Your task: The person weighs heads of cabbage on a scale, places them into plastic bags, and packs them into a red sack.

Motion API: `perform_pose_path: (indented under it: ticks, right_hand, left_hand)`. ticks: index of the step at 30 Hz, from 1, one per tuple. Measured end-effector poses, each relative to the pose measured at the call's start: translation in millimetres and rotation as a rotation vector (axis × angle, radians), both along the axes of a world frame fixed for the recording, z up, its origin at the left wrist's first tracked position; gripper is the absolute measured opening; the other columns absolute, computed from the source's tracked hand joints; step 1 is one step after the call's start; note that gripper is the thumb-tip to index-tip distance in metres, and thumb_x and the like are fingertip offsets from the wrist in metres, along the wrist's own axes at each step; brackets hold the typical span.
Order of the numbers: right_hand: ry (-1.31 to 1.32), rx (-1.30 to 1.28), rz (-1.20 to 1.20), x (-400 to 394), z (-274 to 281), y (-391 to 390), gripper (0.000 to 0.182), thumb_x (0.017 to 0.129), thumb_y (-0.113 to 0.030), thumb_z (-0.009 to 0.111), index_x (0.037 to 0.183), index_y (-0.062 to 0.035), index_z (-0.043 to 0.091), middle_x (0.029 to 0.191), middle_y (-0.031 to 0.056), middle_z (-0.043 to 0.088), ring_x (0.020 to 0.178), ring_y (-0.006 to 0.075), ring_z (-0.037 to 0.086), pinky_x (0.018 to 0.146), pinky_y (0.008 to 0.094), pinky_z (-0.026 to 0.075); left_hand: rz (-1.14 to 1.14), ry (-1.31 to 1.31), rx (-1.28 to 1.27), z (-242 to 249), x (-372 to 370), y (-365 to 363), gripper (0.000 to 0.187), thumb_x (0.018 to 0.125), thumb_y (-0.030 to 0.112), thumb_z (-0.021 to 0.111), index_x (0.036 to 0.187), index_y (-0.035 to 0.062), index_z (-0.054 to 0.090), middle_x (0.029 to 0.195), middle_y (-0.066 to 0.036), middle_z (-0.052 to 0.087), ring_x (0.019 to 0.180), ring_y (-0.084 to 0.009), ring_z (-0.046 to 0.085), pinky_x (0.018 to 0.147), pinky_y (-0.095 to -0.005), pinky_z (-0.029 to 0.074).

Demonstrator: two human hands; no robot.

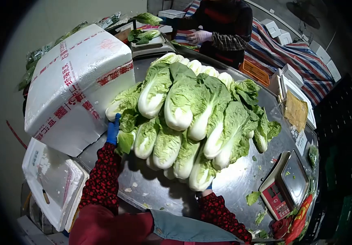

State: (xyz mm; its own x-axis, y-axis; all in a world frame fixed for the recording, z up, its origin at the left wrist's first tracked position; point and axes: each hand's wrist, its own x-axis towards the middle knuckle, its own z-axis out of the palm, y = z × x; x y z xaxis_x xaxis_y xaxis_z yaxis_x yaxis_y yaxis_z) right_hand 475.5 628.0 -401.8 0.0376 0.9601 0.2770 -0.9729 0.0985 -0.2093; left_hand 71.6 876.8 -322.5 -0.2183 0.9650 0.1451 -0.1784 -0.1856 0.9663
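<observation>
Heads of Chinese cabbage [180,102], with white stalk ends and pale green leaves, lie stacked in layers on the metal table. Against the pile's left side is my left hand [113,130] in a blue glove. It is seen edge-on, stretched upward beside the leftmost cabbage [121,103], and a loose green leaf [125,142] covers part of it. My right hand [208,187] is at the lower front cabbage [202,173]. Only a sliver of its blue glove shows, and the fingers are hidden beneath the stalk.
A large white foam box [76,81] stands left, above a foam lid [51,183]. A red scale [284,185] sits at right among leaf scraps on the metal table [237,196]. Across the table, a person [225,28] stands by another scale [153,47] bearing greens. An orange crate [254,72] is behind.
</observation>
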Motion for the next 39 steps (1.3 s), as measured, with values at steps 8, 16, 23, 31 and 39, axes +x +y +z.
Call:
perform_pose_path:
  ticks: [8, 16, 23, 31, 39]
  right_hand:
    - [-0.537, -0.812, -0.078, -14, 29, -50, 0.042, 0.099, -0.031, 0.029, 0.131, -0.0062, 0.042, 0.13, 0.0097, 0.05, 0.117, 0.0252, 0.047, 0.101, 0.0373, 0.037]
    - [-0.986, -0.978, -0.409, 2, 143, -125, 0.024, 0.092, -0.017, 0.051, 0.115, -0.009, 0.052, 0.103, 0.0036, 0.056, 0.081, 0.0157, 0.059, 0.068, 0.0302, 0.05]
    - [-1.056, -1.034, -0.562, 37, 121, -195, 0.021, 0.092, -0.02, 0.05, 0.108, -0.0082, 0.058, 0.103, 0.0052, 0.061, 0.079, 0.0138, 0.058, 0.069, 0.029, 0.049]
    - [-1.125, -0.335, -0.644, -15, 211, -160, 0.07, 0.083, -0.018, 0.067, 0.141, -0.0096, 0.029, 0.128, 0.01, 0.046, 0.103, 0.0187, 0.053, 0.088, 0.0306, 0.045]
    - [-0.295, -0.398, -0.729, 29, 218, -183, 0.055, 0.085, -0.029, 0.058, 0.129, -0.0006, 0.042, 0.117, 0.0154, 0.055, 0.092, 0.0286, 0.059, 0.079, 0.0392, 0.049]
  left_hand:
    - [0.399, 0.898, 0.494, 139, 68, -170, 0.058, 0.079, 0.006, 0.064, 0.131, 0.0, 0.041, 0.127, -0.016, 0.045, 0.112, -0.0295, 0.048, 0.094, -0.0378, 0.04]
    - [-0.138, 1.264, 0.361, 209, 196, -139, 0.102, 0.062, 0.04, 0.079, 0.142, 0.0089, 0.023, 0.116, -0.027, 0.045, 0.11, -0.0395, 0.044, 0.096, -0.0474, 0.035]
    - [-0.539, -0.558, -0.016, 188, 134, -113, 0.064, 0.08, 0.016, 0.066, 0.133, -0.0026, 0.036, 0.12, -0.019, 0.053, 0.104, -0.03, 0.057, 0.095, -0.0392, 0.045]
    - [-1.039, -0.977, -0.218, 189, 180, -223, 0.066, 0.078, 0.02, 0.057, 0.137, 0.0052, 0.033, 0.132, -0.016, 0.045, 0.12, -0.0339, 0.045, 0.103, -0.0481, 0.037]
    - [-1.103, 0.549, 0.818, 188, 281, -319, 0.064, 0.087, 0.035, 0.058, 0.14, 0.0081, 0.033, 0.138, -0.019, 0.036, 0.121, -0.0355, 0.04, 0.102, -0.0456, 0.033]
